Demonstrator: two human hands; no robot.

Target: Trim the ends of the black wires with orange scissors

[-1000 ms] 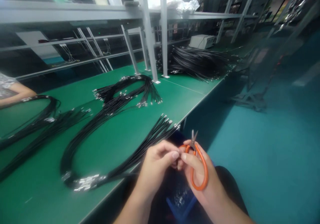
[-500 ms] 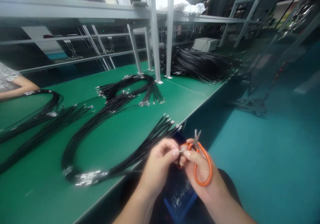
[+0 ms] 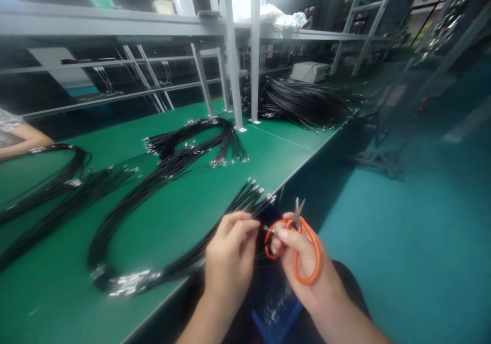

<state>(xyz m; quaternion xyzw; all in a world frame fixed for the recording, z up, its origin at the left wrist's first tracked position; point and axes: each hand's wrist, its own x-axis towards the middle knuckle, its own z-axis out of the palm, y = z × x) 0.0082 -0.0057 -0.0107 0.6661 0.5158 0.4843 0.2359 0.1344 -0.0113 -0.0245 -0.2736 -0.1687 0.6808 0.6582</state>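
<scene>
At the far left, another person's bare forearm (image 3: pixel 32 138), below a mottled grey-and-white sleeve (image 3: pixel 9 129), rests by a looped bundle of thin black cables (image 3: pixel 72 167) with silvery tips. It lies on the smooth, faintly glossy green table (image 3: pixel 164 231). Next along, a thicker cable bundle (image 3: pixel 103 231) sweeps in an S-like curve, gathered under shiny bands near its lower bend, its strands fanning out at the metal-tipped ends. Beside that fan is the left hand (image 3: pixel 232 252), its fingers bent and close together; whether they hold anything, I cannot tell. Just right of them, apart, a tiny silvery piece (image 3: pixel 271 230) sits pinched between thumb and fingers of the right hand (image 3: pixel 307 252). That hand also carries the scissors (image 3: pixel 297 215), with rounded orange loop handles and short steel blades pointing up, slightly parted, off the table's edge. Farther back lies a dense heap of glossy black cables (image 3: pixel 303 101), in front of a boxy white case (image 3: pixel 310 71). Teal floor (image 3: pixel 422 231) spreads at right.
</scene>
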